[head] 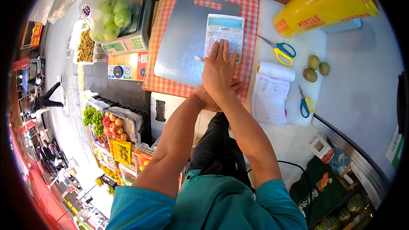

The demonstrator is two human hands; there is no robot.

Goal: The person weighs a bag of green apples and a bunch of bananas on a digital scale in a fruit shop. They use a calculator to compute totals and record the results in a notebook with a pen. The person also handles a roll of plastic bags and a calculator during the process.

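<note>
My right hand (219, 73) lies palm down, its fingertips over the keys of a white desktop calculator (224, 22) with a lit display. A white pen (200, 59) sticks out from beneath this hand's left side; whether the hand grips it is hidden. Under my right wrist crosses my left hand (207, 99), mostly covered, some fingers showing on the right near the table edge. The calculator rests partly on a grey cutting board (179, 44) with a handle slot, over a red checked tablecloth (159, 16).
Right of the cloth, a white board (271, 16) bears a receipt pad (271, 99), scissors (281, 51), smaller scissors (306, 103), three kiwifruit (313, 63) and a yellow plastic roll (322, 6). Bagged green apples (111, 19) sit on a scale (127, 43). Fruit crates (123, 151) stand lower left.
</note>
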